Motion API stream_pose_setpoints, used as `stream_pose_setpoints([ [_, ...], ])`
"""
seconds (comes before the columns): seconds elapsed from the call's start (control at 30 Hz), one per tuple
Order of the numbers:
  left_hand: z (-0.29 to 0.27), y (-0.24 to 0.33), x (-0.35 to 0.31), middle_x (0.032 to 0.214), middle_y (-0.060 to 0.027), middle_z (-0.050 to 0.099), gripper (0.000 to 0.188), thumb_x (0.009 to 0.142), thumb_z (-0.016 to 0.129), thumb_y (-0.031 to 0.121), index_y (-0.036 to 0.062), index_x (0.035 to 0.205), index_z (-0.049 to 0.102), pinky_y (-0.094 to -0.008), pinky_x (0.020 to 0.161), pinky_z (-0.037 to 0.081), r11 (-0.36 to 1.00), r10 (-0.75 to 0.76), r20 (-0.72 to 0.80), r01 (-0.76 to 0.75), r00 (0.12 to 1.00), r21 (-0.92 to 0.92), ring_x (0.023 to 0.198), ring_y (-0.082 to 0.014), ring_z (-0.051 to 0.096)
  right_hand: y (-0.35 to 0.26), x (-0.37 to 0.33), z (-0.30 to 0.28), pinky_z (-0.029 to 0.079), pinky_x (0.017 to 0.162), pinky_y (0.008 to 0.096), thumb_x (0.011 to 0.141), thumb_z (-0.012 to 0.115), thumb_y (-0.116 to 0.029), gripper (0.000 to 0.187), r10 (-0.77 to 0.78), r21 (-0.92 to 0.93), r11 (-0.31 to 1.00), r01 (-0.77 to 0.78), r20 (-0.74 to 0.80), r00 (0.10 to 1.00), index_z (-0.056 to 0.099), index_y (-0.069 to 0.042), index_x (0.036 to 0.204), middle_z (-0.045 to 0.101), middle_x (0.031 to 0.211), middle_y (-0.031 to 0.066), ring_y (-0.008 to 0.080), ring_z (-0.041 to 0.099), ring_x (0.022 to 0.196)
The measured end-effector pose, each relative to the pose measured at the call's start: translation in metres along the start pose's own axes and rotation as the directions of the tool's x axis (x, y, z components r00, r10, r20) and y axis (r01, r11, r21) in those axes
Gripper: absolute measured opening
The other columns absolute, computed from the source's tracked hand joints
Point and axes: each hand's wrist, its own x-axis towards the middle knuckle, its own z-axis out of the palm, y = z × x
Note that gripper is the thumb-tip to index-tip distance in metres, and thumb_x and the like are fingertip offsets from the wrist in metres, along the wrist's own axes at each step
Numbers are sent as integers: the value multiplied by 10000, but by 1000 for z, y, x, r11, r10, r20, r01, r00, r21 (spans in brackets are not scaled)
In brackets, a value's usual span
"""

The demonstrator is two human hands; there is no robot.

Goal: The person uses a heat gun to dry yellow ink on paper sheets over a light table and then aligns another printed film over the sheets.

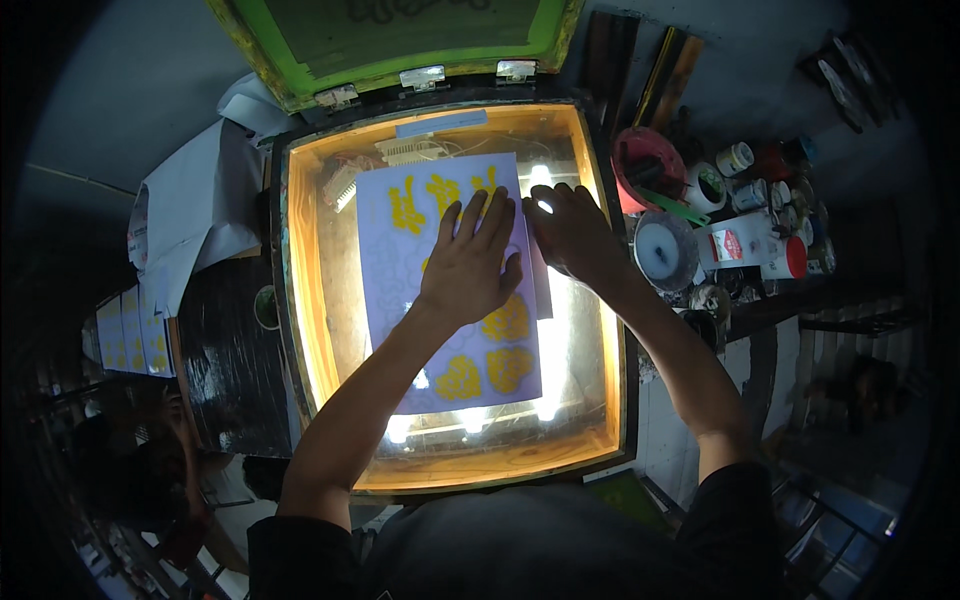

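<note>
A pale lilac sheet point(385, 290) printed with yellow shapes lies on a lit glass-topped light table point(335, 385). My left hand point(468, 262) rests flat on the sheet's upper right part, fingers spread, covering some of the print. Just beyond the sheet's right edge, my right hand point(575, 238) is bent with its thumb and forefinger drawn together; light shows through the gap between them. Whatever its fingertips pinch, if anything, is too dark to make out. A narrow dark strip point(543, 295) shows beside the sheet below the right hand.
A green-meshed printing screen point(420, 40) stands raised on hinge clamps point(423, 77) behind the table. Paint jars, a red bucket point(640, 160) and a white tub point(665, 250) crowd the right side. White paper point(200, 200) and printed sheets point(133, 330) lie left. A person point(150, 470) is at lower left.
</note>
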Motion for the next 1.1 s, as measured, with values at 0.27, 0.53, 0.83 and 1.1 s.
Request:
stream_pose_setpoints([
  [0.27, 5, -3, -1, 1612, -194, 399, 643, 978, 556, 329, -28, 1505, 467, -554, 1218, 294, 997, 25, 6, -26, 1000, 68, 1467, -369, 391, 4, -13, -3, 520, 811, 358, 847, 829, -421, 709, 451, 447, 779, -440, 87, 888, 576, -130, 1442, 591, 1263, 93, 192, 575, 866],
  [0.53, 6, -3, -1, 1642, -165, 364, 662, 1012, 496, 376, -12, 1543, 420, -534, 1249, 243, 997, -6, 70, 1, 997, 76, 1512, -346, 331, -32, -49, -13, 554, 910, 410, 767, 892, -406, 805, 474, 343, 816, -466, 65, 878, 568, -120, 1446, 549, 1437, 135, 272, 654, 1026],
  [0.83, 8, -2, -1, 1598, -176, 406, 613, 984, 579, 311, -2, 1497, 456, -555, 1232, 278, 999, 23, -9, -22, 1000, 49, 1467, -373, 378, -44, -74, -25, 477, 1081, 523, 692, 937, -370, 869, 407, 288, 861, -420, 106, 907, 566, -163, 1450, 502, 1493, 150, 398, 574, 1291],
  [1.1, 10, -4, -2, 1600, -177, 402, 619, 989, 576, 323, -9, 1497, 453, -552, 1233, 273, 998, 22, -12, -22, 1000, 57, 1467, -377, 373, -54, -75, -21, 433, 1120, 500, 750, 905, -382, 812, 440, 305, 846, -437, 61, 896, 570, -161, 1455, 483, 1522, 144, 369, 529, 1345],
])
